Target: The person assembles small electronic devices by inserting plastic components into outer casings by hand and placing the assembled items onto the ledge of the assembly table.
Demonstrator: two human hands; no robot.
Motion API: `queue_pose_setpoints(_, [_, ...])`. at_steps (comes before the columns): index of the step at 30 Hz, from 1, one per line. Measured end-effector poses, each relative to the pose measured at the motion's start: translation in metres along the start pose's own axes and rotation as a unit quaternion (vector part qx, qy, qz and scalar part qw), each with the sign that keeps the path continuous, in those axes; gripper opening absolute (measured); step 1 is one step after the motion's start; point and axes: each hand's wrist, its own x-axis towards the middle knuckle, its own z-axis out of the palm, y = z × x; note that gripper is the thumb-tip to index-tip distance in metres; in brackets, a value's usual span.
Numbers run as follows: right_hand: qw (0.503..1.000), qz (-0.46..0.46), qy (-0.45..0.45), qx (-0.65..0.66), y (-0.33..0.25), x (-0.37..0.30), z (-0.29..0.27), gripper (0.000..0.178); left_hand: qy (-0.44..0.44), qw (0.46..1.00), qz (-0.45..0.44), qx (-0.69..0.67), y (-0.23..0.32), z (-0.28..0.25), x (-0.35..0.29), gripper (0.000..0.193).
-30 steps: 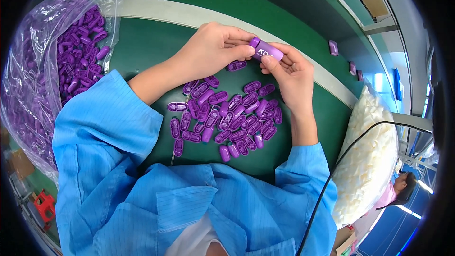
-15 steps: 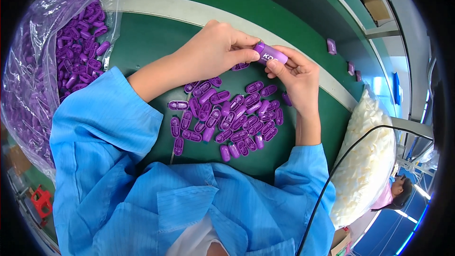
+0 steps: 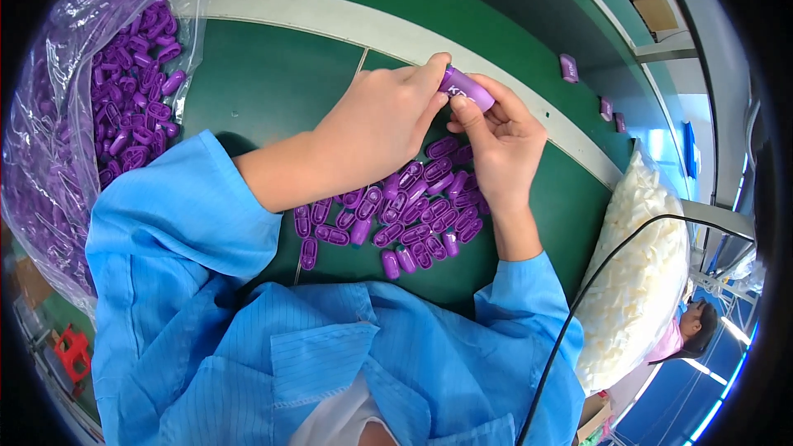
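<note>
Between my two hands, above the far part of the loose pieces, is a small purple oblong case (image 3: pixel 471 92) with pale print, held at a tilt. My right hand (image 3: pixel 506 134) grips its body between thumb and fingers. Closed at its left end is my left hand (image 3: pixel 380 109), thumb and fingers pinching there; that end is mostly covered by the fingers. Below lie many purple oval caps (image 3: pixel 415 211), some showing their hollow insides, others on their sides. My left hand and forearm hide part of this pile.
A clear plastic bag (image 3: pixel 58 140) full of similar purple caps stands at the left. Several printed purple cases (image 3: pixel 568 68) lie on the green belt (image 3: pixel 462 0) beyond the pale rail (image 3: pixel 306 15). At right is a bag of cream-coloured pieces (image 3: pixel 632 281), with a black cable (image 3: pixel 607 268) before it.
My left hand has rotated over the case's end, its back now turned up and its fingers raised. Both hands and the case shifted slightly left. The cases on the belt moved left.
</note>
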Motion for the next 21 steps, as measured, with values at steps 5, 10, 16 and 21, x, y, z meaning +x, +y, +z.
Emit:
queue_pose_setpoints(5, [0.999,-0.015,0.031,0.015,0.006,-0.002,0.004,0.024,0.003,0.999,0.013,0.031,-0.002,0.002,0.002,0.032])
queue_pose_setpoints(10, [1.0,0.013,-0.014,-0.006,0.015,0.018,-0.005,0.028,-0.093,0.98,-0.112,-0.138,-0.043,-0.002,0.023,0.027])
queue_pose_setpoints(16, [0.771,-0.116,0.161,-0.605,0.059,0.12,-0.13,0.052,0.007,0.98,-0.133,0.151,-0.116,-0.044,0.08,0.036])
queue_pose_setpoints(21, [0.797,0.031,0.101,-0.595,0.059,0.138,-0.127,0.051,0.021,0.958,-0.138,0.249,-0.127,-0.051,0.071,0.029])
